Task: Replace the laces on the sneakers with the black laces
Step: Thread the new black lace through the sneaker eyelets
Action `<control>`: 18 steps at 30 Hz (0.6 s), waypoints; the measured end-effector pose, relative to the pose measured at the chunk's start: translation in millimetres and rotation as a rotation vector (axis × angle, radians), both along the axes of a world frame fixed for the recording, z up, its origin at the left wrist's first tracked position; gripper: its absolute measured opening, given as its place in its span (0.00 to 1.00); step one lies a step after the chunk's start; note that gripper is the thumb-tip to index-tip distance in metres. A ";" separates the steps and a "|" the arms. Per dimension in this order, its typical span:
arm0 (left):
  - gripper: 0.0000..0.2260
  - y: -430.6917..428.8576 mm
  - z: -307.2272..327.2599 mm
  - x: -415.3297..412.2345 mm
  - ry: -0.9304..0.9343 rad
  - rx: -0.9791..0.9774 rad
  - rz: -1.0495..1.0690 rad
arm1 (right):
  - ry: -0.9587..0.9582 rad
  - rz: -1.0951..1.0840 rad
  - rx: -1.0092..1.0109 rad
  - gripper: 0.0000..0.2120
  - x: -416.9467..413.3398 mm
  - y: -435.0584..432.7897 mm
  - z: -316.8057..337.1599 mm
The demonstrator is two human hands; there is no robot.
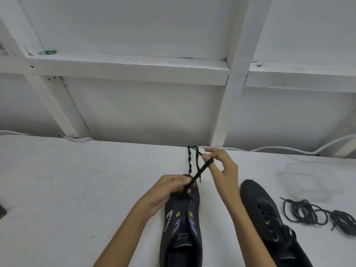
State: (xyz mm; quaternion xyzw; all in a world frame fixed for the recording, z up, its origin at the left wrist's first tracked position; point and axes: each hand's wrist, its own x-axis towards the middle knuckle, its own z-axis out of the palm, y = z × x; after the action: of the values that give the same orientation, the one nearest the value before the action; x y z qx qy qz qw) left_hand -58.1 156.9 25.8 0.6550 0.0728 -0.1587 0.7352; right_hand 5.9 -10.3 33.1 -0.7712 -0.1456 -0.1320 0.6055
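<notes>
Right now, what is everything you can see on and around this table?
table: one, white, under everything
middle sneaker: one, black with purple and green marks, centre of the table, being laced
right sneaker: one, black, beside the first, laced
lace: one, black, stretched from the middle sneaker's front to the right hand
loose laces: a tangle, count unclear, dark, right of the right sneaker
plastic tray: one, clear, behind the loose laces
cable: at least one, white, along the table's back edge
green loop: one, on the wall ledge, top left
left hand: pinches the lace at the sneaker
right hand: holds the lace up
</notes>
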 end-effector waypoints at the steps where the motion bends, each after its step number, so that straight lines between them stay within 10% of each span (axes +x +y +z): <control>1: 0.12 1.1 0.1 -1.1 -0.003 -0.116 0.087 | 0.027 -0.005 0.055 0.06 -3.5 -6.5 5.0; 7: 0.08 42.4 -7.3 -18.5 -0.183 -0.487 0.729 | 0.239 0.047 0.068 0.17 -39.9 -51.8 -0.5; 13: 0.09 92.8 -34.7 -65.4 -0.162 -0.106 1.001 | 0.707 0.288 -0.994 0.13 -90.1 -80.8 -24.5; 18: 0.13 126.8 -53.2 -86.5 -0.054 0.254 1.101 | 0.853 0.504 -1.066 0.17 -103.2 -74.1 1.1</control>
State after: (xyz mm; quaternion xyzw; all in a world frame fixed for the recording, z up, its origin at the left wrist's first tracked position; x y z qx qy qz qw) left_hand -144.6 283.7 -27.4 0.6076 0.4037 0.2750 0.6263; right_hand -97.3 -84.4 34.2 -0.8887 -0.1146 0.4125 0.1638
